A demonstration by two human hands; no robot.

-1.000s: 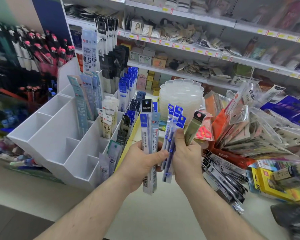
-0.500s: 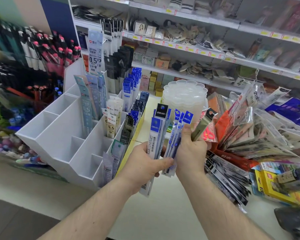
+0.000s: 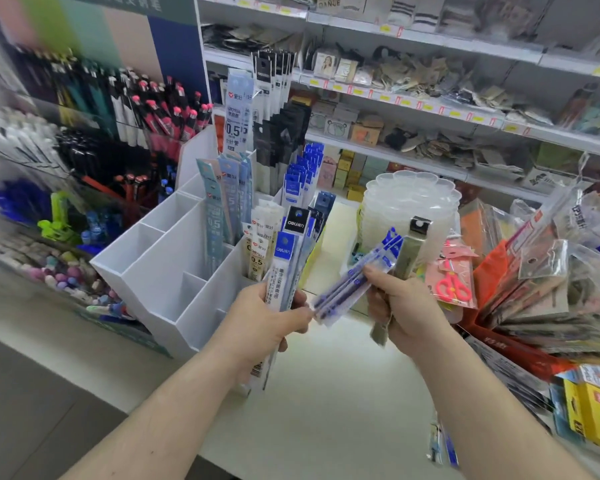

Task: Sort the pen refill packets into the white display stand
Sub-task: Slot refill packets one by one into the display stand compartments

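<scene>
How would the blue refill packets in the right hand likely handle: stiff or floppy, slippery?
The blue refill packets are long, thin and pinched near their middle by the right hand, so they are probably light and somewhat bendy. Their glossy sleeves look slippery, and the fanned ends suggest they may slide apart.

A pale bench (image 3: 326, 393) carries the white display stand (image 3: 174, 271) at its left, a stack of clear scalloped trays (image 3: 409, 206) behind the middle, a heap of bagged stationery (image 3: 541, 289) at right, and one small blue packet (image 3: 442, 445) near the front edge.
</scene>
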